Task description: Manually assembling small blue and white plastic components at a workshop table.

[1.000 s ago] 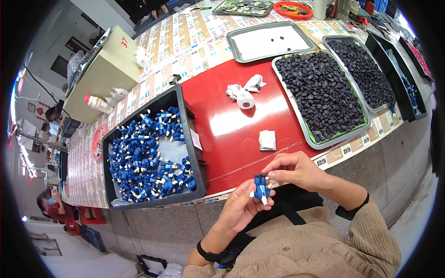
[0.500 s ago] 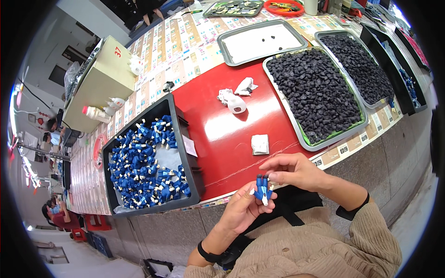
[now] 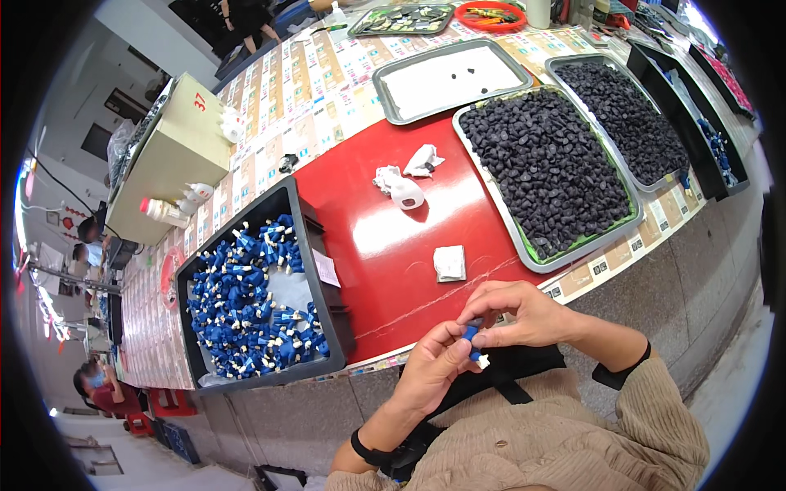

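Note:
In front of my body, close to the table's front edge, both my hands meet around a small blue figurine body (image 3: 474, 353). My left hand (image 3: 434, 364) is closed on it, thumb and fingers pinching its side. The thumb and fingers of my right hand (image 3: 524, 317) close on its upper end, which they mostly hide. A whitish tip sticks out at the lower end. To the left stands a black crate (image 3: 332, 304) holding many similar blue figurine bodies (image 3: 237, 303). On the right, a grey tray (image 3: 547, 263) is filled with small dark pieces (image 3: 557, 164).
A red sheet (image 3: 385, 278) bears a folded white pad (image 3: 449, 263), crumpled tissue (image 3: 423, 160) and a white dispenser (image 3: 407, 195). Behind lies a white-lined tray (image 3: 434, 82); a second tray of dark pieces (image 3: 622, 123) and a long black bin (image 3: 704, 164) stand farther right.
The figurine body has been turned from dark legs upward to lying tilted between both hands. My right hand has closed in on its upper end. The view has shifted slightly.

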Demonstrator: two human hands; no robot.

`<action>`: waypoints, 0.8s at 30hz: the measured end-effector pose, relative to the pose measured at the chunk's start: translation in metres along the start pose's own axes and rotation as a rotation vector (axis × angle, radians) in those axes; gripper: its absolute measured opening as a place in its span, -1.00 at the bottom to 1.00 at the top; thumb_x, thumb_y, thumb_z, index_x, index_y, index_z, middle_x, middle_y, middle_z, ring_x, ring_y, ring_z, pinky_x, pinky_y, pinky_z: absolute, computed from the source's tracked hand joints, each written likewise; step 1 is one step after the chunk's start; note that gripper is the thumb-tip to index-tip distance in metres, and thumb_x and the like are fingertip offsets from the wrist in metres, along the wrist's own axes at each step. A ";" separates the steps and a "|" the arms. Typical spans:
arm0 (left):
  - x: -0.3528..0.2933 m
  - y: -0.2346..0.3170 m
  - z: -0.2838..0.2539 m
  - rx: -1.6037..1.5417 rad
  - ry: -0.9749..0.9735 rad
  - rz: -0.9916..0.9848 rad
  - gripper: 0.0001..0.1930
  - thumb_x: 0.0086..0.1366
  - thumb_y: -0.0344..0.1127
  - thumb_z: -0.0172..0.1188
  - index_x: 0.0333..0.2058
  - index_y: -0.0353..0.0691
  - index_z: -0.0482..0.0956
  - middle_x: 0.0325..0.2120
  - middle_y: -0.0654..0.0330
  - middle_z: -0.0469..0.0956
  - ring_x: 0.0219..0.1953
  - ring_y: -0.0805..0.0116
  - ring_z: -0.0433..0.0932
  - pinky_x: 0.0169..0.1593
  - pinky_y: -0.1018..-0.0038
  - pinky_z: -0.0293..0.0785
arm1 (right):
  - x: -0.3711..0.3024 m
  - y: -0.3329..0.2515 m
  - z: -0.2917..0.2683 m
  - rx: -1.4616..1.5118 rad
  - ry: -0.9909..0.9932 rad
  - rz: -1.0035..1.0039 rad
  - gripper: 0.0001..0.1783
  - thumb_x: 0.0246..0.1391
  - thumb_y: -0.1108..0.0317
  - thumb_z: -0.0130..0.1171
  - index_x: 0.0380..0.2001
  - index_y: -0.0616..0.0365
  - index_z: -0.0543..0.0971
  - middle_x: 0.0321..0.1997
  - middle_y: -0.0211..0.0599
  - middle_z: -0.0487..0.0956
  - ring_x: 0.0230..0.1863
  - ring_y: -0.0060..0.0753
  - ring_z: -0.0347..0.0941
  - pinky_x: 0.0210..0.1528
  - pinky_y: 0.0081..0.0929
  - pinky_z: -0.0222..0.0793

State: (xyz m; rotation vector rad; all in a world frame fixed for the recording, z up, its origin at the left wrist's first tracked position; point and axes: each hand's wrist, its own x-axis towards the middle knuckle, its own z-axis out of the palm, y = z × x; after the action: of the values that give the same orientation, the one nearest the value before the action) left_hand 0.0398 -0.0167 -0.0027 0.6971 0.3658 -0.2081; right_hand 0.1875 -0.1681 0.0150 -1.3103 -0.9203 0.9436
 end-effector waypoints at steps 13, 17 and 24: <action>-0.050 0.021 -0.012 0.425 0.141 0.163 -0.67 0.30 -0.44 0.10 0.01 -0.39 0.38 -0.13 0.07 0.50 -0.16 0.31 0.54 -0.09 0.49 0.48 | -0.116 -0.049 -0.211 -0.180 1.252 -0.317 -0.76 0.07 0.42 0.16 -0.15 0.10 0.49 -0.30 -0.46 0.52 -0.32 -0.65 0.45 -0.29 -0.67 0.40; -0.063 0.031 0.000 0.405 0.182 0.217 -0.69 0.29 -0.46 0.10 -0.01 -0.39 0.40 -0.14 0.07 0.50 -0.18 0.32 0.54 -0.09 0.48 0.47 | -0.222 -0.059 -0.330 -0.591 1.800 -0.390 -0.83 0.00 0.41 0.23 -0.29 0.15 0.54 -0.37 -0.47 0.54 -0.38 -0.64 0.42 -0.30 -0.64 0.39; -0.082 0.062 0.017 0.611 0.291 0.282 -0.78 0.33 -0.44 0.03 -0.07 -0.36 0.44 -0.17 0.13 0.51 -0.23 0.41 0.50 -0.10 0.53 0.41 | -0.321 -0.015 -0.435 -1.399 1.753 0.216 -0.69 -0.16 0.42 0.14 -0.26 0.25 0.60 -0.25 -0.12 0.60 -0.18 -0.15 0.50 -0.07 -0.36 0.37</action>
State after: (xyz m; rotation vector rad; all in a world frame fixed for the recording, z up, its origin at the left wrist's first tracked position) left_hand -0.0122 0.0240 0.0785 1.3786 0.4809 0.0599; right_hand 0.4811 -0.6222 0.0046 -2.5333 0.1992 -1.1068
